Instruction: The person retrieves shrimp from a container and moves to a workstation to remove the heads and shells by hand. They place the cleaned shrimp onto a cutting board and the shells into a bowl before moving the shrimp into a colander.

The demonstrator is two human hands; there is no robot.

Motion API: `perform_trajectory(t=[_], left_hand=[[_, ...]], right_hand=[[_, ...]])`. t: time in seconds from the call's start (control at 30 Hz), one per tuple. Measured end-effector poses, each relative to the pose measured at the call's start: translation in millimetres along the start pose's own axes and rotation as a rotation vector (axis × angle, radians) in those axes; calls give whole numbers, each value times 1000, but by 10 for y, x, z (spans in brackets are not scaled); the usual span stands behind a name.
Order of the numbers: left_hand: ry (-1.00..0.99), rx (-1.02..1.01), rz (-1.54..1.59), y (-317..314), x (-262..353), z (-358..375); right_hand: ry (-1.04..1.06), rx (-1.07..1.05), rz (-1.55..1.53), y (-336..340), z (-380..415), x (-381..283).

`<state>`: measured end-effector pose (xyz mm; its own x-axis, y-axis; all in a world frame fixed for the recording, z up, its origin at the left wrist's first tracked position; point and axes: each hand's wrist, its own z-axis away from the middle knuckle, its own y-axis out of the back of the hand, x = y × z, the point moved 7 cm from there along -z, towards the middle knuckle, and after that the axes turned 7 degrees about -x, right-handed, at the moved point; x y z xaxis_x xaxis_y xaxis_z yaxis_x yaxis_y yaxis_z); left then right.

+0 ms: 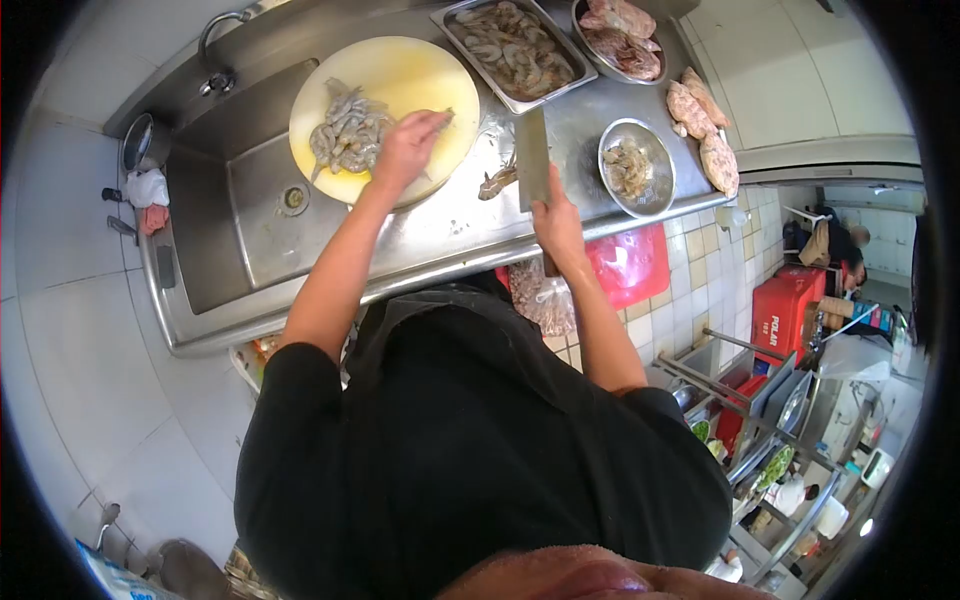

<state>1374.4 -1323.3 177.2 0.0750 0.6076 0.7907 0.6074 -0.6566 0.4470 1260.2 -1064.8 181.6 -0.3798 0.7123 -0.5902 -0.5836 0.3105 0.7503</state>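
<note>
My right hand is wrapped round the handle of a cleaver, whose broad blade points away from me over the steel counter. My left hand is over the round yellow-white cutting board, its fingers closed on a small shrimp near the board's right side. Beside that hand, a pile of grey shrimp lies on the left half of the board. Some dark shrimp scraps lie on the counter just left of the blade. A steel bowl with peeled pieces stands to the right.
A steel tray of shrimp and a bowl of meat stand at the back. More meat lies at the right edge. The sink is at left. A person is in the far right background.
</note>
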Motion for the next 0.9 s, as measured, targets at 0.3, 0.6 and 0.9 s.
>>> perform_trajectory(t=[0.3,0.6,0.9], left_hand=[[159,-283,-549,26,-344,232],[180,-252,-549,63,-463,270],[-97,-479,-584,-397,-160,38]], right_hand=[[304,-9,163,236,403,-730],[318,-150,498,-379,131,-742],[-25,115,159,338,294,362]])
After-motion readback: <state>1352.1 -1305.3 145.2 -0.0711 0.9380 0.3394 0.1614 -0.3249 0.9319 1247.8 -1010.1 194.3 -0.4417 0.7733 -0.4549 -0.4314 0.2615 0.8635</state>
